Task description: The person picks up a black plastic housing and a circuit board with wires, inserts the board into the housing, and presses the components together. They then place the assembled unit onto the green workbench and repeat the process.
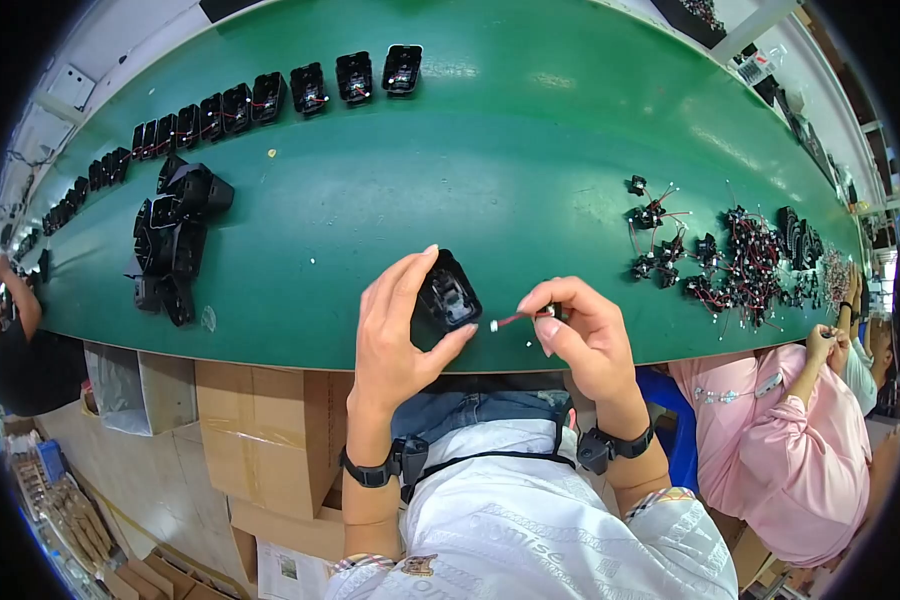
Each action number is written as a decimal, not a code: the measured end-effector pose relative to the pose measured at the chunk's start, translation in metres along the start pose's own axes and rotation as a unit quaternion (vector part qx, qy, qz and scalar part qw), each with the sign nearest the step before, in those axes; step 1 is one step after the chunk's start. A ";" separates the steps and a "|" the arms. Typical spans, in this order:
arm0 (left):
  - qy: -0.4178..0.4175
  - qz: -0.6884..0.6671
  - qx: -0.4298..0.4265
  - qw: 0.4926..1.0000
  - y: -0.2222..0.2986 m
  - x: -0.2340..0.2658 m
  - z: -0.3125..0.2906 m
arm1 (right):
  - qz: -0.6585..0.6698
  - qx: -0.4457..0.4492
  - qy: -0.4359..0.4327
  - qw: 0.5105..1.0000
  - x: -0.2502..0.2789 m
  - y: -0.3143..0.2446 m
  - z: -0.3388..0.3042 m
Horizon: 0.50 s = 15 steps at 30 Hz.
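Observation:
My left hand (pixel 395 320) is closed around a black plastic housing (pixel 450 292), thumb at its near edge and fingers along its left side. The housing's hollow inside faces up, close to the front edge of the green table. Just right of it, my right hand (pixel 585 330) pinches a small dark part (pixel 554 312) between thumb and fingers, which partly hide it. From that part a red and black wire lead (pixel 513 320) runs left, ending in a white connector (pixel 494 326) near the housing's lower right corner.
A row of black housings (pixel 268 97) with wires curves along the far left of the green table (pixel 510 150). Nearer lies a pile of black housings (pixel 175 235). At right are heaped small wired parts (pixel 755 260). A person in pink (pixel 780 450) sits there. Cardboard boxes (pixel 265 435) stand below.

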<state>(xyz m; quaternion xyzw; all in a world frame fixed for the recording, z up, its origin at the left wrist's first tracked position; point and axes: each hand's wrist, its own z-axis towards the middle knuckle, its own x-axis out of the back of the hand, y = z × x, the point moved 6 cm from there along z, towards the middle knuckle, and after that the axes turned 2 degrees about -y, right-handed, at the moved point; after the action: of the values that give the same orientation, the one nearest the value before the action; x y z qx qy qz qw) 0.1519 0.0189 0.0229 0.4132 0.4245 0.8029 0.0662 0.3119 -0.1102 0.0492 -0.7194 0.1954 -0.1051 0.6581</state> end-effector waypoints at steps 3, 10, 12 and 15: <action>0.001 -0.117 0.015 0.993 0.003 -0.001 -0.001 | -0.122 0.061 -0.023 0.990 -0.001 -0.001 0.002; -0.018 -0.141 0.000 0.990 0.020 -0.005 -0.003 | -0.137 0.060 0.016 0.989 -0.012 -0.007 0.001; -0.017 -0.132 -0.008 0.991 0.022 -0.005 -0.003 | -0.122 0.026 0.015 0.992 -0.011 -0.004 0.000; -0.004 -0.129 0.005 0.992 0.019 -0.005 -0.003 | -0.194 0.082 0.013 0.978 -0.018 -0.018 0.006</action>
<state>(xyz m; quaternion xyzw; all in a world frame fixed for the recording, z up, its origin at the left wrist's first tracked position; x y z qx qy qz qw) 0.1573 0.0030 0.0333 0.3583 0.4781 0.7839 0.1689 0.3008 -0.0966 0.0683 -0.6858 0.0517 -0.2556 0.6795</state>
